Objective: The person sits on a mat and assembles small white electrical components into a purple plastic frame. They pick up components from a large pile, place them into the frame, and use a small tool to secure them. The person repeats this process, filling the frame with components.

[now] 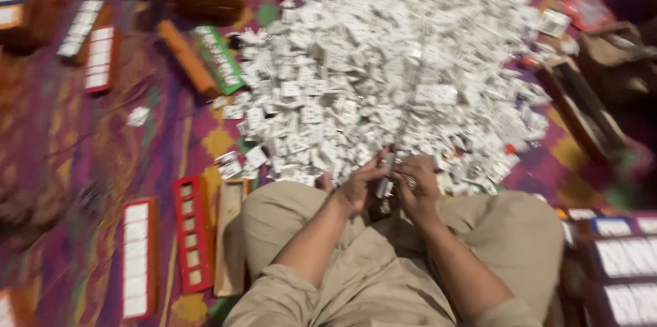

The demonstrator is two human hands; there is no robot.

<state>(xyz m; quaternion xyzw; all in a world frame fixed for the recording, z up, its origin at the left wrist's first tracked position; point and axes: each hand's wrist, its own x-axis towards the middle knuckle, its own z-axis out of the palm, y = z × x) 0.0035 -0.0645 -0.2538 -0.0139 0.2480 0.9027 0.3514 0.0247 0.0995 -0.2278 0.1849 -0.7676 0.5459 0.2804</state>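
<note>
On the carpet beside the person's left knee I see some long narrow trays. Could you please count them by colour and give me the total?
Orange-framed tray, filled with white packets: 1
Red-framed tray, compartments mostly empty: 1
Plain wooden tray: 1
Total: 3

We count one great heap of small white packets point(383, 67), far too many to number, and one stray white packet point(138, 116) lying apart on the patterned rug point(61, 163). On the left of the rug we see two red slotted trays point(192, 231) side by side, one plain wooden tray point(228, 231), one orange bar point(187, 57) and one green-edged tray point(217, 59). We see two hands, the left hand point(357, 187) and the right hand point(419, 187), together holding one small packet point(387, 175).
</note>
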